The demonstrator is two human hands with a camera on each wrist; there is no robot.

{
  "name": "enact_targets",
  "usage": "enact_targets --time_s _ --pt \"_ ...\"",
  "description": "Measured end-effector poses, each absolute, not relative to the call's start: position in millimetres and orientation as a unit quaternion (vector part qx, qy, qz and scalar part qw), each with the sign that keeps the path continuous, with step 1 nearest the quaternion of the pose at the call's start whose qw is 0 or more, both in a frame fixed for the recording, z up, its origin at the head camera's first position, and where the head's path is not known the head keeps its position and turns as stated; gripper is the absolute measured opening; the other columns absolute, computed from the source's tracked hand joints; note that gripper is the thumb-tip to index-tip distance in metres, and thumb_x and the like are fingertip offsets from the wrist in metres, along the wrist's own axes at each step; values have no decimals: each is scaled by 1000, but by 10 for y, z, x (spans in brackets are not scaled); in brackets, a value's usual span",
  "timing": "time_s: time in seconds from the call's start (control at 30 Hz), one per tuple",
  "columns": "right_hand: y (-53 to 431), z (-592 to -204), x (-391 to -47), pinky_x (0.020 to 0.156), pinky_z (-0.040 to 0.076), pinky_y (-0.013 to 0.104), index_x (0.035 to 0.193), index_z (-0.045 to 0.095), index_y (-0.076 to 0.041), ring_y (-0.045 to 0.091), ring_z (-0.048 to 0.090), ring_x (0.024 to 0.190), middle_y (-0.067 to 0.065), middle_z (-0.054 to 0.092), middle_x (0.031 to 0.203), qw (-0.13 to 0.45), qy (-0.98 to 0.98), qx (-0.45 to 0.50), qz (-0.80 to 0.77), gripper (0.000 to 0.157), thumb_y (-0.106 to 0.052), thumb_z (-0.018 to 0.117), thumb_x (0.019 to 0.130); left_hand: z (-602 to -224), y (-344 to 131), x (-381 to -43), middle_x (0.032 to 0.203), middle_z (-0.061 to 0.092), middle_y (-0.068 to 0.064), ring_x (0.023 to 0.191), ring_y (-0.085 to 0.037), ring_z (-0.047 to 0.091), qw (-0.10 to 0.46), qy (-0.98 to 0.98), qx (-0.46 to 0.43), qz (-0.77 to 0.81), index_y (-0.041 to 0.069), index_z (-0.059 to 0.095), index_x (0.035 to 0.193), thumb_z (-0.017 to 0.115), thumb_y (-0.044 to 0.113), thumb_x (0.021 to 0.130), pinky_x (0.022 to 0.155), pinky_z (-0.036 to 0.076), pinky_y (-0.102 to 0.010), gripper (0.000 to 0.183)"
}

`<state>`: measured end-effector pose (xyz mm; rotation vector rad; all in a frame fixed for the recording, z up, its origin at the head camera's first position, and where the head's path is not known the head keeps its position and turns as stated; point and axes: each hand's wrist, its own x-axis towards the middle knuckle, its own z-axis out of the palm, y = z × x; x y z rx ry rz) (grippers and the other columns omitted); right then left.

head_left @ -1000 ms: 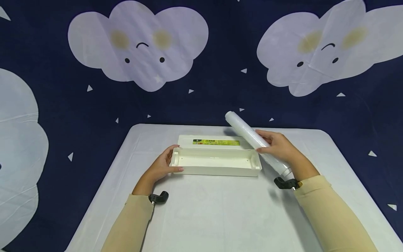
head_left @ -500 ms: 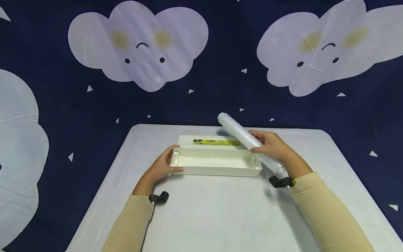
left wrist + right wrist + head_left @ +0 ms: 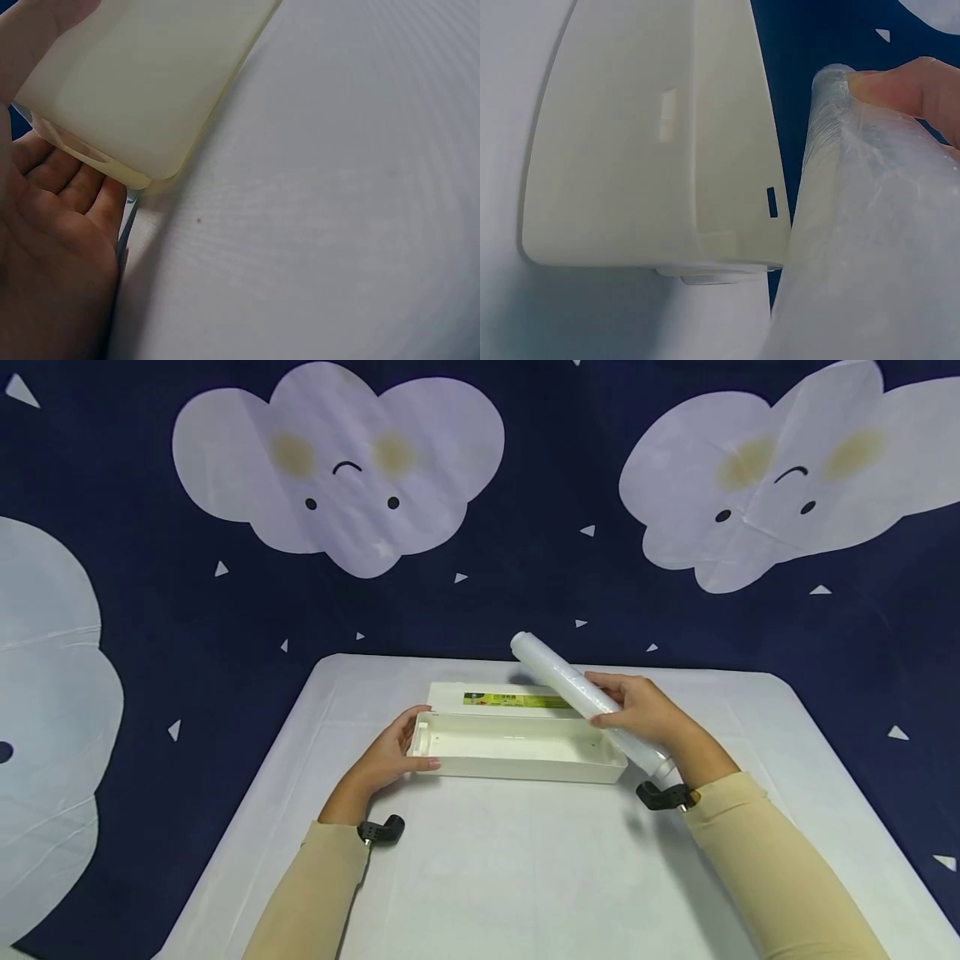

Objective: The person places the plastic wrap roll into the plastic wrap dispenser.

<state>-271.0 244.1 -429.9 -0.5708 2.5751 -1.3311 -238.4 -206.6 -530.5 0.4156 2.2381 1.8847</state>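
A long cream plastic box (image 3: 517, 768) lies on the table with its lid (image 3: 446, 698) folded back behind it; a yellow-green label (image 3: 510, 700) is on the lid. My left hand (image 3: 381, 766) grips the box's left end, thumb on the front wall and fingers round the end. In the left wrist view the fingers of the left hand (image 3: 60, 240) bend under the box end. My right hand (image 3: 647, 714) holds a roll of cling film (image 3: 551, 668) slantwise over the box's right end, its far end raised. The right wrist view has the film roll (image 3: 870, 247) close beside the box (image 3: 615, 150).
A white cloth covers the table (image 3: 525, 877). Behind it hangs a dark blue backdrop (image 3: 540, 527) with printed clouds. Black wrist cameras are strapped to both wrists, above beige sleeves (image 3: 311, 889).
The right hand has carried the film roll leftward, so it overlaps more of the box and lid. The left hand keeps its hold on the box. The head view has shifted slightly.
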Motion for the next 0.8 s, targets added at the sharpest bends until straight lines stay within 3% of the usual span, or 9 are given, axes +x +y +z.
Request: enact_targets --time_s 0.4,0.8 --pt "2374 -4305 -2756 87 58 33 155 48 1 32 65 116 21 63 139 97 863 -223 -443 81 -2 87 85 -5306 -2065 -2391 168 33 -11 154 -25 28 95 753 136 636 11 35 161 95 -2 74 123 26 -40 106" --pt "2303 -4269 -2775 90 58 41 153 54 -2 31 64 121 17 63 142 111 855 -248 -441 78 2 87 83 -5295 -2056 -2388 168 32 -11 154 -25 28 99 752 134 638 12 34 162 94 -3 74 123 26 -40 108"
